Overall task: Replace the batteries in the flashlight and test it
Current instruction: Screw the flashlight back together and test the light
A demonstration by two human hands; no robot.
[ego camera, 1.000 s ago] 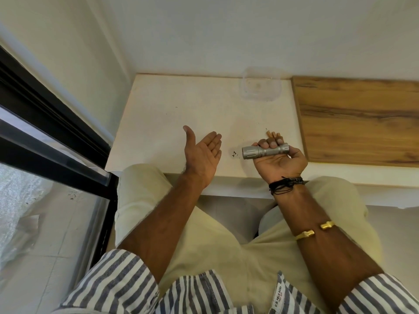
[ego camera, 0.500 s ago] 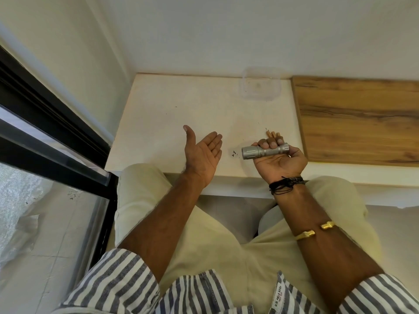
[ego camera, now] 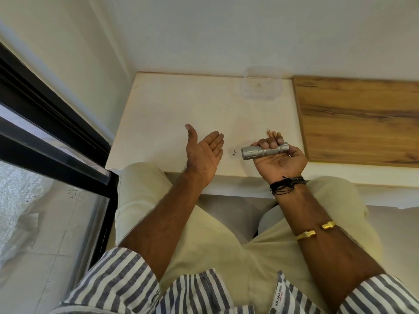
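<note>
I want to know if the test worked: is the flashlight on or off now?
Cannot tell. The flashlight lies sideways in the right hand, head toward the open, empty left hand. No beam or glow shows on that palm, but the lens faces away.

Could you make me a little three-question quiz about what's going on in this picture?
1. True or false: the left hand is holding something.
2. Which hand grips the silver flashlight? A) left B) right
3. Fill in: the clear plastic container sits at the table's far edge, beside the ____ board.

Key: 1 false, it is open and empty; 2 B; 3 wooden.
</note>
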